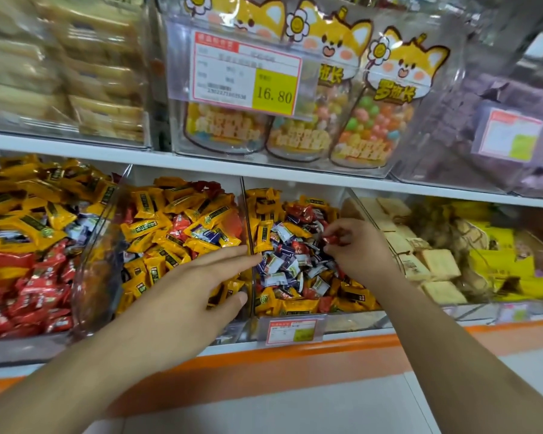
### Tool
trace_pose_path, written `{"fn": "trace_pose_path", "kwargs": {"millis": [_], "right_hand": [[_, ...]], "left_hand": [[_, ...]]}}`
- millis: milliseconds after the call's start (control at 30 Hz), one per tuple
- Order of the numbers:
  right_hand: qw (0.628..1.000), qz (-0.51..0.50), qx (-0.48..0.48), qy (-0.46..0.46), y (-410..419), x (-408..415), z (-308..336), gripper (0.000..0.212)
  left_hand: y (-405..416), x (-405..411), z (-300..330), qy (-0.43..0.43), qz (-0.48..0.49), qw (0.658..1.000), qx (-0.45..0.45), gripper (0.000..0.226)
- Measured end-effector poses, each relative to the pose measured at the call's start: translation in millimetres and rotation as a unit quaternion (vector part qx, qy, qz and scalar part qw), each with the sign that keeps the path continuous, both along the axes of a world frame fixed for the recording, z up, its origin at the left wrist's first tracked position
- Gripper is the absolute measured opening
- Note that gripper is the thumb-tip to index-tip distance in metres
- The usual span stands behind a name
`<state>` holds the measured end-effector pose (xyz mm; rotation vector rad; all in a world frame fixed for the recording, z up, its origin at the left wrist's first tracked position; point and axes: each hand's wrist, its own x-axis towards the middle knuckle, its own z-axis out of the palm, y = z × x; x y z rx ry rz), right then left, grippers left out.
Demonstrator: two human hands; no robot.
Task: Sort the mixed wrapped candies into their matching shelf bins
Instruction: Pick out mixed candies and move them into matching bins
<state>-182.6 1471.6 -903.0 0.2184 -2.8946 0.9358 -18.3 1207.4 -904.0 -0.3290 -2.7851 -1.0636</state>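
A: Head view, nearest first: what do the arms do?

B: Two bare forearms reach up from the near edge over a pale floor (295, 411) and an orange shelf front (342, 346). The left hand (188, 292) lies flat, fingers straight and spread, holding nothing; its fingertips (248, 256) reach the clear divider (247, 227) between the two middle bins.

A: And the right hand?

B: The right hand (357, 249) is over the centre bin (295, 308), fingers curled, pinching a small red candy (331, 239) between thumb and fingertips, just above the pile.

A: What is in that bin?

B: Mixed wrapped candies: blue-and-white pieces (289, 261) heaped in the middle, yellow wrappers (295, 305) along the near and far sides, a few red ones (301, 211) toward the far side. A small price tag (292, 332) hangs on its near wall.

A: Its neighbours?

B: To the left, a bin of mostly yellow candies (170, 220) with some red and blue mixed in; farther left, a bin with yellow above red (23, 277). To the right, pale square packets (432, 264).

A: Farther up?

B: A white shelf edge (201, 164), then clear boxes: bags printed with a cartoon dog (392, 98) holding coloured balls, behind a price label (248, 73) reading 16.80.
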Motion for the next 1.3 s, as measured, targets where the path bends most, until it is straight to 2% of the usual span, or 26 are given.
{"fn": "trace_pose_path", "kwargs": {"millis": [200, 400, 533, 667, 733, 767, 867, 1000, 1133, 1233, 1300], "right_hand": [[0.998, -0.023, -0.048, 0.034, 7, 16, 16, 0.024], [0.976, -0.001, -0.217, 0.009, -5, 43, 48, 0.027], [0.936, 0.083, -0.34, -0.033, -39, 71, 59, 0.024], [0.901, 0.191, -0.379, -0.091, -85, 98, 54, 0.025], [0.889, 0.221, -0.386, -0.108, -104, 107, 51, 0.022], [0.887, 0.226, -0.388, -0.112, -112, 110, 50, 0.021], [0.886, 0.225, -0.388, -0.121, -131, 115, 47, 0.021], [0.884, 0.228, -0.385, -0.135, -158, 123, 46, 0.02], [0.901, 0.238, -0.344, -0.117, -186, 134, 47, 0.015], [0.917, 0.239, -0.304, -0.094, -209, 140, 46, 0.013], [0.926, 0.253, -0.27, -0.071, -225, 143, 46, 0.013]], "left_hand": [[-2, 10, 10, -0.005, 0.014, 1.0, 0.015, 0.05], [-9, 14, 21, -0.023, 0.053, 0.998, 0.021, 0.037], [-13, 17, 28, -0.064, 0.082, 0.985, 0.141, 0.03], [-17, 21, 38, -0.135, 0.059, 0.936, 0.318, 0.053], [-22, 23, 40, -0.127, 0.061, 0.908, 0.396, 0.055], [-27, 24, 41, -0.104, 0.074, 0.905, 0.405, 0.051], [-45, 29, 43, -0.053, 0.112, 0.924, 0.363, 0.038], [-72, 38, 45, -0.047, 0.139, 0.925, 0.351, 0.027], [-109, 48, 47, -0.034, 0.227, 0.926, 0.299, 0.019], [-153, 55, 43, -0.012, 0.291, 0.943, 0.16, 0.016], [-176, 61, 44, -0.005, 0.333, 0.94, 0.07, 0.016]]}}
